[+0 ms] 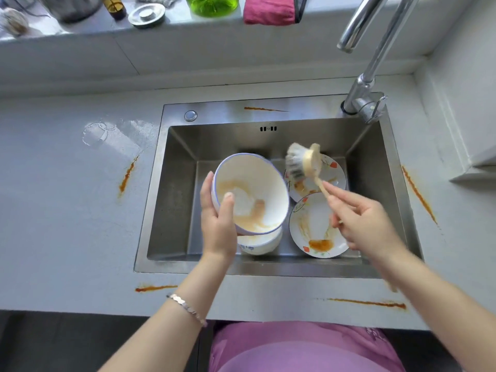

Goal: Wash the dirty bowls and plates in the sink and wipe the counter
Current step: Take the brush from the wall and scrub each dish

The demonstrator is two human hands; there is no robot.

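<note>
My left hand (218,216) grips a white bowl (252,189) with a blue rim, tilted above the steel sink (171,189); orange-brown smears coat its inside, and my thumb lies inside the rim. My right hand (362,221) holds the wooden handle of a dish brush (302,162), whose bristle head is raised just right of the bowl, apart from it. Under the held bowl sits a second dirty bowl (259,244). Two flower-patterned plates lie in the sink: a near plate (316,226) with orange sauce and a far plate (331,170) partly behind the brush.
Orange streaks mark the grey counter (67,210) left, right and in front of the sink. A wet patch (112,135) lies at the left. The chrome faucet (367,84) rises at the back right. The back ledge holds a pink cloth (271,9), a green bottle (212,4) and a sink strainer (147,14).
</note>
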